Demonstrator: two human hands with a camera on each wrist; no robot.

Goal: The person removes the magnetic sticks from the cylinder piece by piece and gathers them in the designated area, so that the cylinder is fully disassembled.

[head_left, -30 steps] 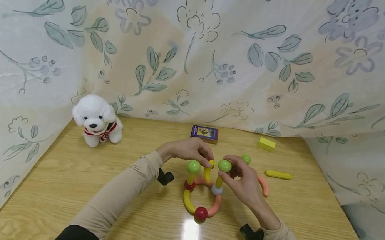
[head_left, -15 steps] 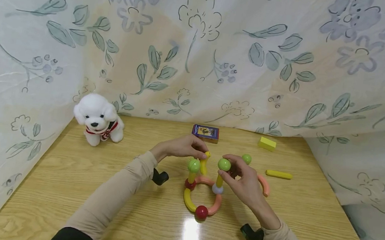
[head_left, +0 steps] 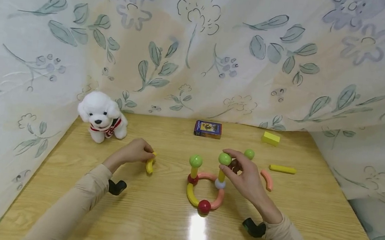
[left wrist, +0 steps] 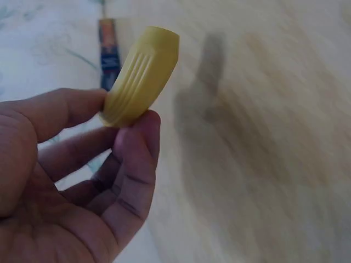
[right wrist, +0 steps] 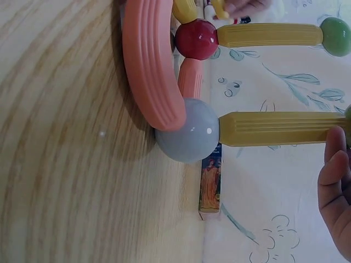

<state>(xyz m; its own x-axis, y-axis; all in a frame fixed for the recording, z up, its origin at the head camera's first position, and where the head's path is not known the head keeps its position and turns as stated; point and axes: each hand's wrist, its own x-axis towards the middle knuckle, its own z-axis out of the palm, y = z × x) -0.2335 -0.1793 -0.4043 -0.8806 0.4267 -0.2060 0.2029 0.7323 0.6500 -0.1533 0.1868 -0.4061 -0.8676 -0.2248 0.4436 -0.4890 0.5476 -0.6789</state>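
My left hand (head_left: 137, 151), out to the left, pinches a curved yellow magnetic rod (left wrist: 145, 76) between thumb and fingers, above the wooden table. In the middle lies a ring of curved rods, pink (right wrist: 153, 66) and yellow (head_left: 192, 195), joined by red balls (head_left: 204, 206) and a light grey ball (right wrist: 189, 134). Two straight yellow rods stand upright on it, each topped by a green ball. With thumb and fingertips my right hand (head_left: 247, 177) holds the right-hand green ball (head_left: 225, 159), which sits on the upright rod (right wrist: 285, 129) above the grey ball.
Right of the ring lie a curved pink rod (head_left: 266, 180), a straight yellow rod (head_left: 283, 169) and a loose green ball (head_left: 249, 153). A yellow block (head_left: 271, 138) and a small picture box (head_left: 207, 129) sit at the back. A white plush dog (head_left: 99, 115) stands back left.
My left hand has carried the curved yellow rod from over the ring's far side out to the left. My right hand stays at the green ball.
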